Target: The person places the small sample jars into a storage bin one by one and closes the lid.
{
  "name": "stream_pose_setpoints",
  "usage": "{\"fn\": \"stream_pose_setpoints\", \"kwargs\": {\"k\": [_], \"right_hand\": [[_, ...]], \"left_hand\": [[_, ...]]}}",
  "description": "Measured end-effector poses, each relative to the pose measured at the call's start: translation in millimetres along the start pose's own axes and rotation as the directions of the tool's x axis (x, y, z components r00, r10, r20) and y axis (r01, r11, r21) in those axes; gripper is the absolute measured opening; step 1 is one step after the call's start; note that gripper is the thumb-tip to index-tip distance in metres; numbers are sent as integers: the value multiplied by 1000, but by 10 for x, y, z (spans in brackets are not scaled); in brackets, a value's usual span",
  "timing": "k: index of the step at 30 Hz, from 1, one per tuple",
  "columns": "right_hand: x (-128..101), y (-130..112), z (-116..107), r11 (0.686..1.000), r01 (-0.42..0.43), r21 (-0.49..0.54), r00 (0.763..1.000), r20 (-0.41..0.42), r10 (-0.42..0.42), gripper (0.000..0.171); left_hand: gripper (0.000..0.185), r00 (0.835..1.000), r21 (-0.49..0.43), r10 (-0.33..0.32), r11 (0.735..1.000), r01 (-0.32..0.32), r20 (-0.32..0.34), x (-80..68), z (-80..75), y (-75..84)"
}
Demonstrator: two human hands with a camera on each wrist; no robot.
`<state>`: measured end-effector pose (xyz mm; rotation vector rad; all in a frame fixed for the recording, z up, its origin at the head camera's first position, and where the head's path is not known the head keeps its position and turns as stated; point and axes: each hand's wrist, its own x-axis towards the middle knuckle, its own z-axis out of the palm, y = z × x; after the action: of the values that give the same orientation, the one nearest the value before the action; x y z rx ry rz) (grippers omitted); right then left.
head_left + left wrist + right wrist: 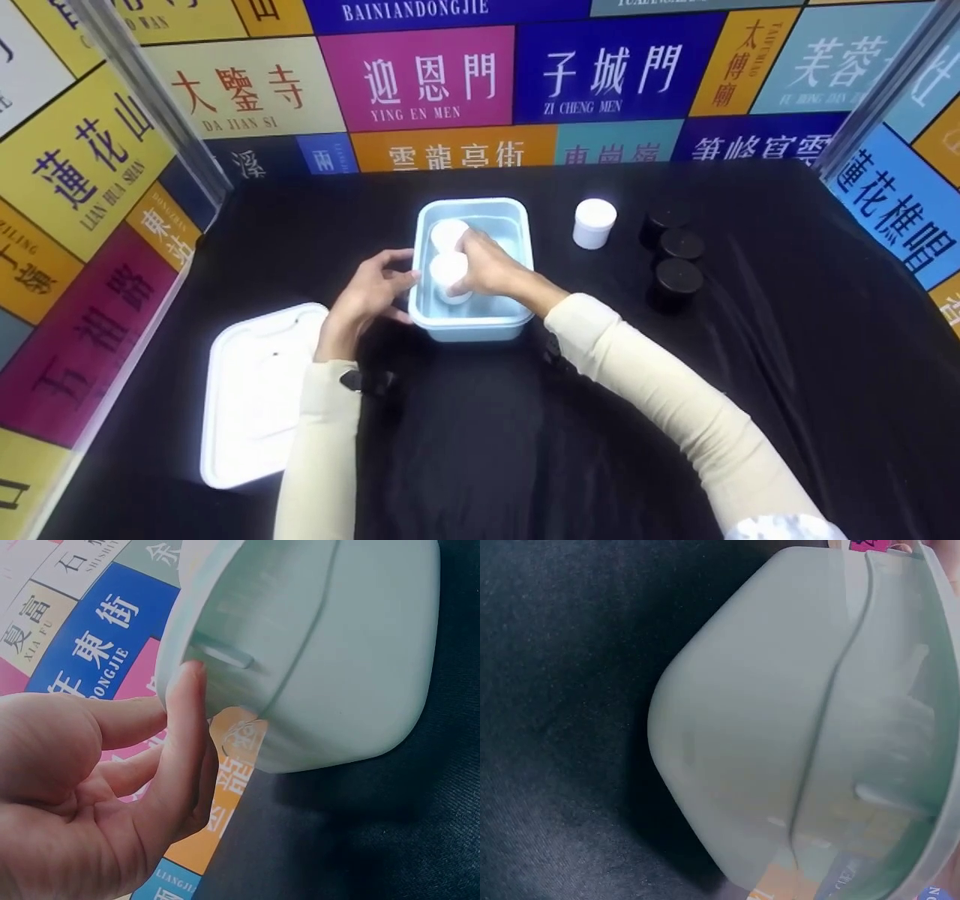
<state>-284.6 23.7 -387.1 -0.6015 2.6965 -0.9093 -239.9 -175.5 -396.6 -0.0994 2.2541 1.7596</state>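
A light blue plastic tub (472, 331) stands uncovered in the head view. Inside its left half are two white round jars, a far jar (448, 234) and a near jar (450, 268). My right hand (487, 264) reaches into the tub and grips the near jar, thumb on its near side and fingers on its far side. My left hand (367, 292) touches the tub's left rim with fairly straight fingers (187, 701). From the right wrist, the tub wall (735, 727) hides my right hand and the jars.
A white lid (259, 405) lies at left, by my left forearm. Right of the tub stands another white jar (594, 223). Beyond it, several black jars, including a near black jar (677, 281), stand in a row. Printed panels (427, 79) enclose the black cloth-covered table (465, 450).
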Motion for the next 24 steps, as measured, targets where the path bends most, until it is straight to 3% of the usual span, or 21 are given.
{"fn": "stream_pose_setpoints", "kwargs": {"k": [7,14,24], "right_hand": [[-11,21,14,1000,-6,10,1000,-24,6,61],[-68,0,-168,1000,2,1,999,-44,-2,67],[-230,110,-494,989,129,73,980,-161,-116,54]], "left_hand": [[51,1000,15,-7,1000,7,1,-3,-5,3],[50,1000,3,3,1000,-3,-4,0,-13,-1],[50,1000,20,-8,1000,8,-5,11,-1,0]]}}
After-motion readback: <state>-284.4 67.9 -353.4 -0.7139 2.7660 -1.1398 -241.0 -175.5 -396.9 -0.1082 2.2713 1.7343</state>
